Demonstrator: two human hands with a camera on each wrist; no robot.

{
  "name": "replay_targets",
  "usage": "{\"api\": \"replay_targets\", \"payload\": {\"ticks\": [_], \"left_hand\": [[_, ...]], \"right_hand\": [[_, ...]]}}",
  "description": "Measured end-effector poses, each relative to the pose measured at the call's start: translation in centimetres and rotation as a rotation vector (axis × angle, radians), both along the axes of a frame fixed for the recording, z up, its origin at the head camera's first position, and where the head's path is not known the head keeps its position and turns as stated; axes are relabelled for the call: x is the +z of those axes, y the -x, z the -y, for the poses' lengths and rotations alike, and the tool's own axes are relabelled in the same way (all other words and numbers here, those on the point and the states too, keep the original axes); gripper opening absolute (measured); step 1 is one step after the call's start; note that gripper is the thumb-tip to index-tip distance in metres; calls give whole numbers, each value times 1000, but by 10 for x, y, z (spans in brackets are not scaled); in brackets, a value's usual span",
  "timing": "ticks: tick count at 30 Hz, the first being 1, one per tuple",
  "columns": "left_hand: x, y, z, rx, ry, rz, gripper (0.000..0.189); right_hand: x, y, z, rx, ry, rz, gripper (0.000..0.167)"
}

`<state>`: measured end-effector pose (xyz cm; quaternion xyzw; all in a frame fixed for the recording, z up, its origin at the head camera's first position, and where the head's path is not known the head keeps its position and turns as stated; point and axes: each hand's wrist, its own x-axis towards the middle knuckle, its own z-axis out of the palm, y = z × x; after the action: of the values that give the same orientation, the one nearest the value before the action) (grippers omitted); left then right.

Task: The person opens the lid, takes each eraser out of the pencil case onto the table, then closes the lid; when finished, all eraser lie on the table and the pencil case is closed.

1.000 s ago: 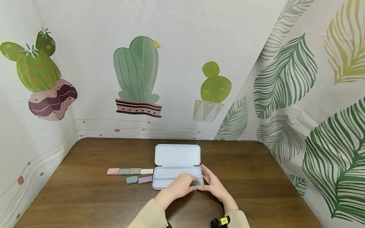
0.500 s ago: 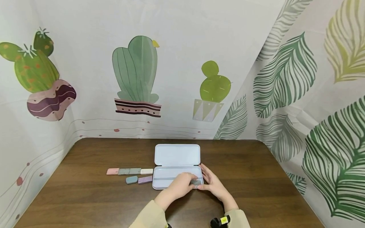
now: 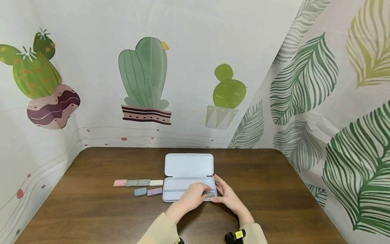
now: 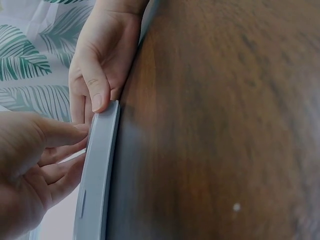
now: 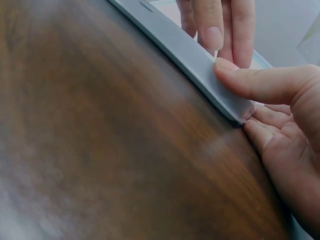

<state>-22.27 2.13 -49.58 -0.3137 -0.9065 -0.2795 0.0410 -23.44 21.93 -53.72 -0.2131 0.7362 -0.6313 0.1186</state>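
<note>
An open pale-blue pencil case [image 3: 189, 182] lies on the table with its lid [image 3: 189, 165] folded back. Reaching into its front right compartment, my left hand [image 3: 193, 196] has thumb and index finger around a small flat grey block [image 3: 210, 195]. My right hand [image 3: 228, 196] grips the right end of the case, thumb on the front rim and fingers along the side. The left wrist view shows the left thumb [image 4: 67, 132] by the case's front wall [image 4: 97, 160]; the block is hidden there. In the right wrist view, the right thumb [image 5: 260, 82] presses on the rim.
Left of the case runs a row of a pink block [image 3: 120, 183], grey-green blocks [image 3: 138, 183] and a white block [image 3: 156, 183]. In front of them lie a rounded blue block [image 3: 140, 192] and a purple block [image 3: 154, 191]. A patterned cloth [image 3: 189, 84] hangs behind the table [image 3: 91, 210].
The grey block has settled lower and flatter in the compartment, under the left fingers. Both hands stay almost in place, and the head view has shifted slightly.
</note>
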Motion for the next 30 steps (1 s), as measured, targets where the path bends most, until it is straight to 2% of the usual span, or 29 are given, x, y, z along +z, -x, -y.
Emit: {"api": "replay_targets", "payload": {"ticks": [13, 30], "left_hand": [[-5, 2, -1, 22, -29, -6, 18], [-2, 0, -3, 20, -60, 21, 16]], "right_hand": [[1, -1, 1, 1, -1, -13, 97], [0, 0, 0, -3, -26, -7, 97]]}}
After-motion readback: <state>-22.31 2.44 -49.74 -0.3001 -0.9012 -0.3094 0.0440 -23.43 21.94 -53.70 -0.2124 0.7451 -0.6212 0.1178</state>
